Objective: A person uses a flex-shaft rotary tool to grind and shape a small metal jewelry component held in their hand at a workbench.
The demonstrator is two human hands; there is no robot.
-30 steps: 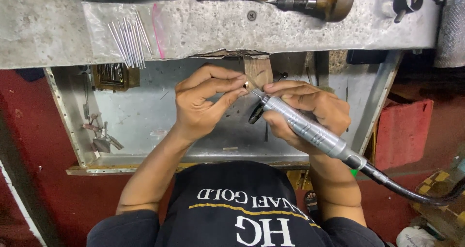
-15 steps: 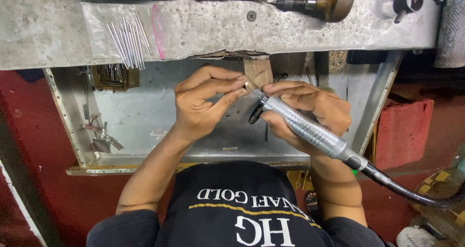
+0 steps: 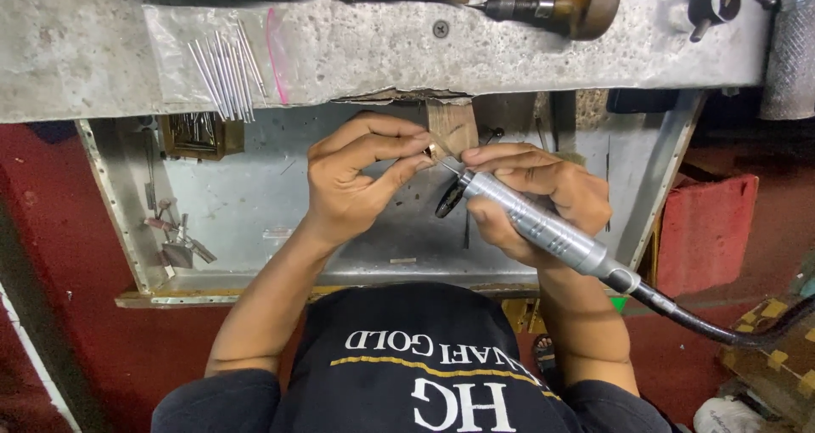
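On the left, on the grey bench top (image 3: pixel 76 51), lies a bundle of thin metal rods (image 3: pixel 225 76); they overlap, so I cannot count them exactly. Below it is one metal tray drawer (image 3: pixel 255 204) with a few small burrs (image 3: pixel 174 242) in its corner.

The left hand (image 3: pixel 352 182) is closed narrow, its fingertips pinching one small gold-coloured piece (image 3: pixel 433 150) against the wooden bench pin (image 3: pixel 452 127). I judge the piece light, stiff and easy to drop, best held at its edges, as it is now.

The right hand (image 3: pixel 543 195) is wrapped around one silver rotary handpiece (image 3: pixel 535 221), held like a pen, its tip touching the piece. One black flexible shaft (image 3: pixel 713 327) runs off to the right.
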